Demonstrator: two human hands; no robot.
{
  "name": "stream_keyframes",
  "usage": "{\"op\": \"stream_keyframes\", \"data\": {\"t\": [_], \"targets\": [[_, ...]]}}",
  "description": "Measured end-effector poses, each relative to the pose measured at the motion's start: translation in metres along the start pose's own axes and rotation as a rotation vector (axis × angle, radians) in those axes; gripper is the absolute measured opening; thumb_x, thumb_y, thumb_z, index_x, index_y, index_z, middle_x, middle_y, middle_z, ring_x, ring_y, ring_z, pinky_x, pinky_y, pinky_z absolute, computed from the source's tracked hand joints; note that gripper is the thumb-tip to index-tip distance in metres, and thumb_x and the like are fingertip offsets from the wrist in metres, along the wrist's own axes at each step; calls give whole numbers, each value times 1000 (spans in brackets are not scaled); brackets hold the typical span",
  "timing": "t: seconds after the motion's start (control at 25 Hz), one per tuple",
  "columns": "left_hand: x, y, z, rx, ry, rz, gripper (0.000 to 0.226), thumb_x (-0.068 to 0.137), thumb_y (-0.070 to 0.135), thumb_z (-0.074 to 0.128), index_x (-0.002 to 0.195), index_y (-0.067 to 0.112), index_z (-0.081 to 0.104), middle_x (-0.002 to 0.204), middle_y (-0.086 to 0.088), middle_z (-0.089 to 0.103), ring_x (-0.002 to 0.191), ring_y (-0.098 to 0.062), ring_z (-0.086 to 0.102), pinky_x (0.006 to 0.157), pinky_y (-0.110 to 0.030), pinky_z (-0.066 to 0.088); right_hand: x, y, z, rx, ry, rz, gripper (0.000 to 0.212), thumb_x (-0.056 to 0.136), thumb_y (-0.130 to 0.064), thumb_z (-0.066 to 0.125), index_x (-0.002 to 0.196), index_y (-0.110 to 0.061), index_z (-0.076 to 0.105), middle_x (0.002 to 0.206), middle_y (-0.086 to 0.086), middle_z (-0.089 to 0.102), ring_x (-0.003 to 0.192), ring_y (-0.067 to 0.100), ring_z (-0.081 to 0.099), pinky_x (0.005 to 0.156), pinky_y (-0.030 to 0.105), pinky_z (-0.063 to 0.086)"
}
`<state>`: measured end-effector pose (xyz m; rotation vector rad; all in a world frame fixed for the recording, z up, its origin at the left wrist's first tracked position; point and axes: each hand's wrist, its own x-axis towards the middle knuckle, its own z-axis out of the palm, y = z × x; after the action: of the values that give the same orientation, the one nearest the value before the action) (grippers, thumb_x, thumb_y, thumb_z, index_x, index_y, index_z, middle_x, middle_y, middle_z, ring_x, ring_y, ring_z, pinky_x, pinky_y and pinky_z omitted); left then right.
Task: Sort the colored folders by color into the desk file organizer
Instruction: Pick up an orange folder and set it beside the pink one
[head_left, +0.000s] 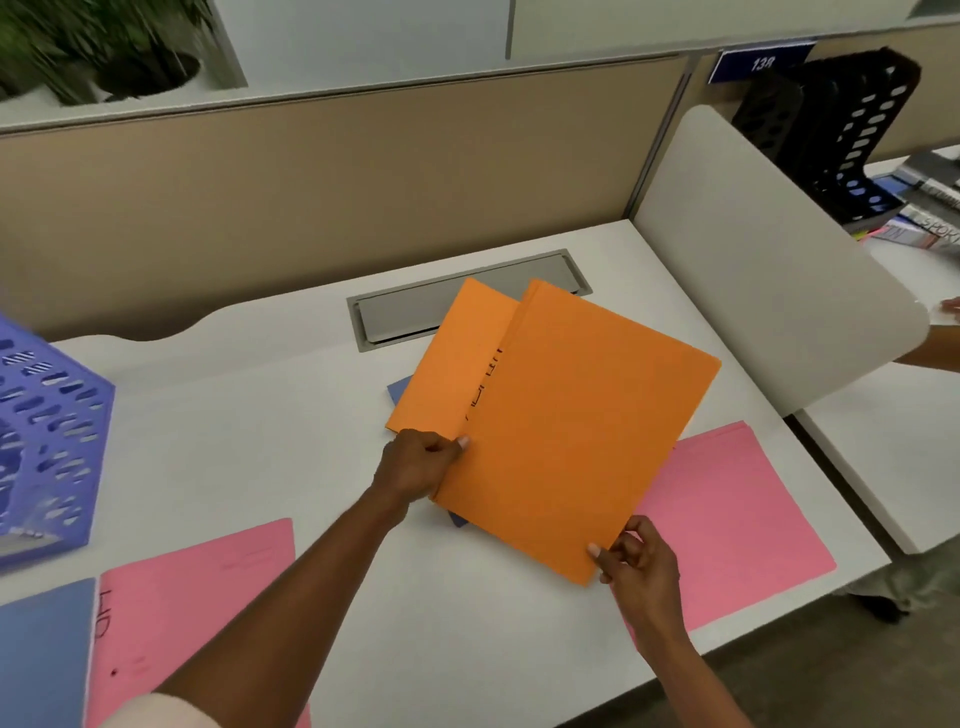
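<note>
— Head view, surface and room?
— White desk (270, 426) with a wavy back edge, backed by a tan partition (311, 171). Grey cable hatch (415, 312) sunk into the top near the back. Blurred green plant (98, 47) up on the ledge at far left. Curved white divider panel (769, 260) at right, and beyond it a black perforated file rack (841, 135) with magazines (930, 218) beside it on the neighbouring desk.

— And the organizer?
— Purple perforated desk file organizer (47, 441) at the left edge, well apart from both hands.

— Folders relative to the grip?
— Top orange folder (576, 431) raised at a tilt over mid-desk, overlapping a second orange folder (457, 364) that bears dark handwriting along the overlap. Blue folder (400, 389) peeking out beneath, corners only. Pink folder (737, 519) flat at right, partly under the raised one. Another pink folder (192, 613) at near left, with a second blue folder (41, 654) beside it at the desk's corner.

— Hand pose?
— Left hand (421, 462) reaching in from lower left, fingers curled, thumb on top, clamped on the left edge of the top orange folder. Right hand (639, 561) pinching its near right corner, thumb over the face, fingers behind. Both forearms stretched forward, bare, with a pale sleeve (156, 714) at the bottom edge.
</note>
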<state>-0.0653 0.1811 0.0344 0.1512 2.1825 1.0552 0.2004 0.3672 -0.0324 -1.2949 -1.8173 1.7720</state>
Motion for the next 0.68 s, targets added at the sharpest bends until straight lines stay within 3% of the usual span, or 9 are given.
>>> {"op": "stream_keyframes", "data": {"t": [0.08,0.2,0.32,0.44,0.6,0.68], "targets": [[-17,-4,-16,-171,58,-55,55,88,70,63,97,19,78,106,-3,76,105,-25,71,91,-42,58,-13,-14,8,-5,-15,-87,33,84,4,83,97,-22,69,82,13,77,71,32,68,64,34,61],[-36,-8,-46,-455,57,-162,65,85,79,57,102,20,77,111,-2,78,109,-26,72,97,-49,60,-25,-32,19,-45,-22,-185,36,82,8,83,91,-26,74,85,2,78,79,20,73,73,26,64],[-57,-24,-83,-889,-101,-197,92,76,87,56,122,9,69,120,-15,77,111,-37,74,98,-59,58,-32,-45,33,-137,-43,-309,40,82,12,81,87,-27,75,85,-2,78,83,17,74,79,26,63],[-77,-51,-123,-1147,-301,-262,109,75,91,54,135,0,58,134,-27,67,123,-50,65,109,-63,49,-38,-56,48,-127,-48,-385,43,82,15,79,84,-27,77,86,-1,80,86,17,77,84,24,63],[-103,-89,-159,-1143,-322,-234,78,78,59,84,130,2,67,131,-22,69,122,-42,67,106,-54,52,-35,-64,61,-121,-81,-452,43,82,21,73,84,-21,80,89,2,82,89,21,78,84,25,64],[-115,-105,-166,-1048,-344,-217,63,75,34,93,123,0,70,121,-19,74,108,-34,72,96,-46,59,-31,-65,66,-80,-72,-443,38,82,21,72,83,-17,79,93,1,83,95,22,79,88,28,64]]}}
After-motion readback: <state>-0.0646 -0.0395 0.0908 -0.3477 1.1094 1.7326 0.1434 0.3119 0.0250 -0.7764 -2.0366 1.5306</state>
